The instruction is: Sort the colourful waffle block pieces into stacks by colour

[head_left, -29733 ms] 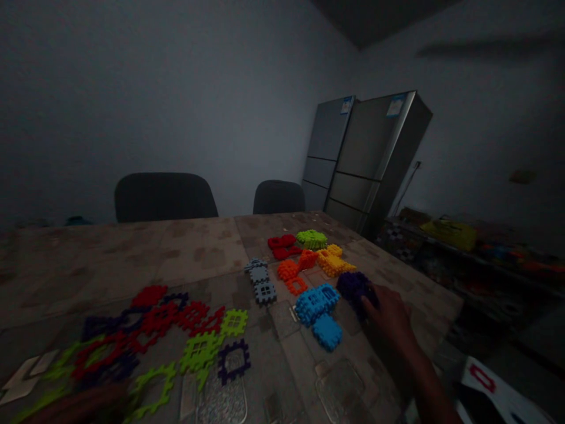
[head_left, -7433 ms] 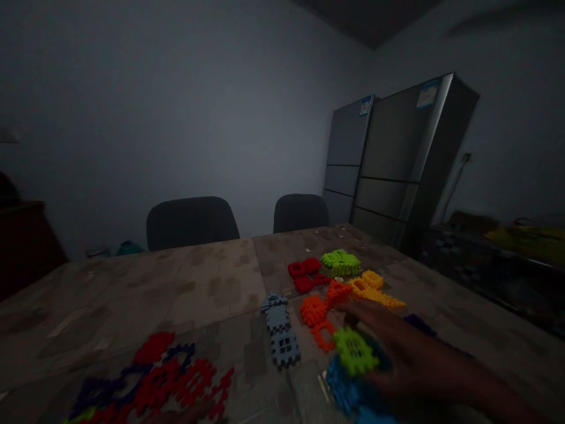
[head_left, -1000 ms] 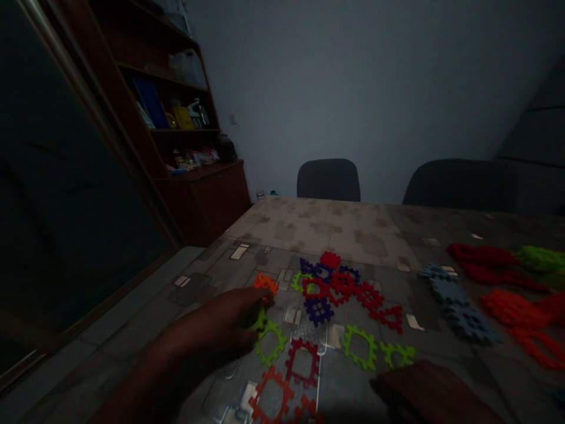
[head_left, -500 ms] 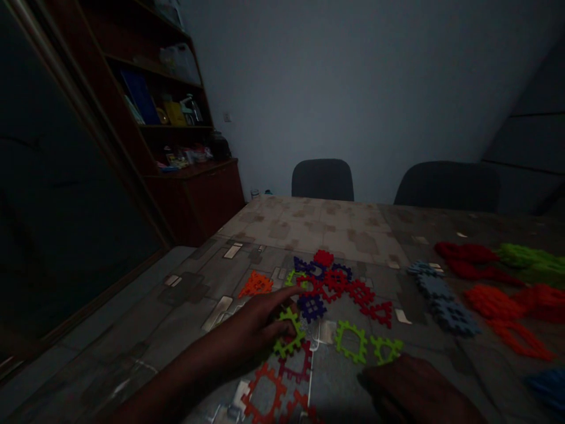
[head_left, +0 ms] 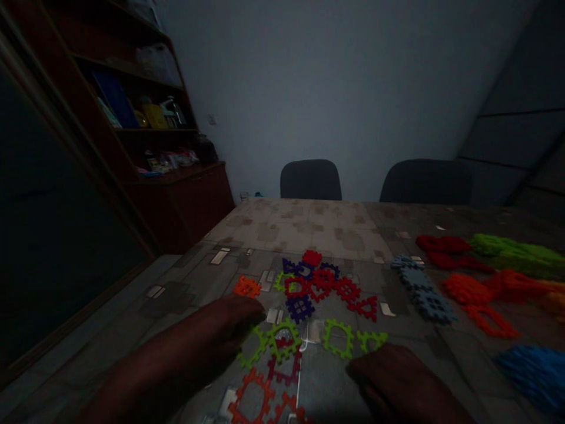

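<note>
Flat plastic interlocking toy pieces with notched edges lie on the patterned tabletop [head_left: 335,229]. My left hand [head_left: 225,321] comes in from the lower left, its fingertips over the lime green frame pieces [head_left: 269,344]. An orange piece [head_left: 246,287] sits just beyond those fingers. Whether the hand grips anything is hidden in the dark. My right hand [head_left: 392,377] lies at the bottom edge of the view, near a smaller lime green piece [head_left: 371,340] and a lime green frame [head_left: 338,339]. Red and purple pieces [head_left: 322,282] form a loose cluster ahead.
Thick stacks of grey-blue [head_left: 419,288], red [head_left: 441,250], green [head_left: 507,253], orange [head_left: 481,294] and blue [head_left: 536,377] pieces lie along the right. A wooden shelf unit [head_left: 176,218] stands beyond the left table edge. Two dark chairs [head_left: 311,179] stand behind the table.
My left hand has drawn back slightly, and a second lime green frame now shows beside the first, overlapping it. The view has turned a little to the right.
</note>
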`<move>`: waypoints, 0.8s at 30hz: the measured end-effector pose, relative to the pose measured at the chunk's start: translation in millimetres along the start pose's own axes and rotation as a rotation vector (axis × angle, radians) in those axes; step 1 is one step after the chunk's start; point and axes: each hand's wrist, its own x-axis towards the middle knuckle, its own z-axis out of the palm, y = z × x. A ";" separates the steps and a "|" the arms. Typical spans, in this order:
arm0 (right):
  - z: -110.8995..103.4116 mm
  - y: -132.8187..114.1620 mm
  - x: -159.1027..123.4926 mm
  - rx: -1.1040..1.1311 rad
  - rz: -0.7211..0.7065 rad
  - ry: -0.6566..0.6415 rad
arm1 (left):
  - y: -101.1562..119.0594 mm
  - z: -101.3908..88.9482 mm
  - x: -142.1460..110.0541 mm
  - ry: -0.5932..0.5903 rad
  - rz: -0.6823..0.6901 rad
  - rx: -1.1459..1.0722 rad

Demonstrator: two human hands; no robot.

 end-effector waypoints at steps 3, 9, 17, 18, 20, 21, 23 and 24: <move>2.6 -0.5 -0.1 0.018 -0.001 0.007 | -2.2 8.2 -4.3 -0.116 -0.015 0.007; 4.3 -1.0 -1.1 0.014 0.008 0.000 | 13.6 11.5 6.0 -0.119 -0.019 0.100; -0.7 0.6 -3.1 0.002 0.059 -0.002 | 21.2 2.7 13.2 0.045 -0.001 0.139; 1.9 1.0 -3.8 -0.004 0.053 0.016 | 22.2 2.3 13.7 0.071 0.004 0.136; 8.9 2.2 -5.3 -0.013 0.031 0.078 | 24.6 1.7 14.7 0.125 0.019 0.139; 12.6 2.9 -6.1 -0.020 0.019 0.103 | 25.6 1.7 15.1 0.153 0.031 0.143; 18.7 3.9 -7.5 -0.035 0.006 0.131 | 25.4 1.5 15.7 0.202 0.056 0.151; 20.6 4.3 -8.2 -0.040 0.007 0.130 | 23.8 1.2 15.8 0.228 0.057 0.158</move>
